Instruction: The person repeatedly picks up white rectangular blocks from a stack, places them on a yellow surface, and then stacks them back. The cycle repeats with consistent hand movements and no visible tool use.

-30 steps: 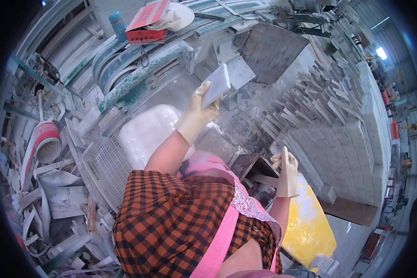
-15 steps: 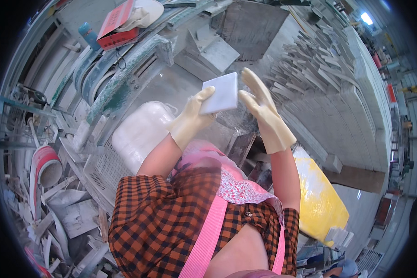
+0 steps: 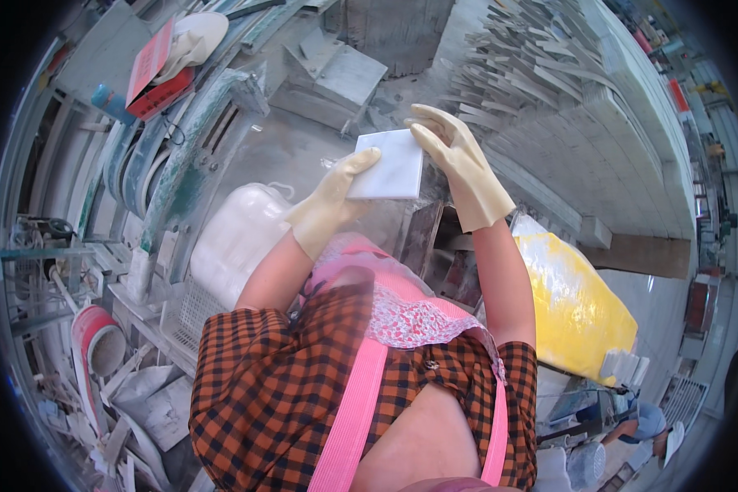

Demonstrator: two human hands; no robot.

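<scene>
A small white square tile (image 3: 388, 165) is held up in front of me. My left hand (image 3: 330, 205), in a pale yellow rubber glove, grips its lower left corner. My right hand (image 3: 459, 162), gloved the same way, rests its fingers on the tile's right edge and upper corner. Below the hands are my checked orange-and-black sleeves and a pink apron.
A white plastic jug (image 3: 231, 242) sits in a wire basket to the left. A yellow sack (image 3: 578, 307) lies at the right. Stacks of grey tiles (image 3: 582, 123) fill the upper right. A grey stone block (image 3: 328, 74) and a cutting machine (image 3: 180, 156) stand beyond the hands.
My right hand rose from beside the yellow sack to the tile. The tile came closer to me and is now held by both hands.
</scene>
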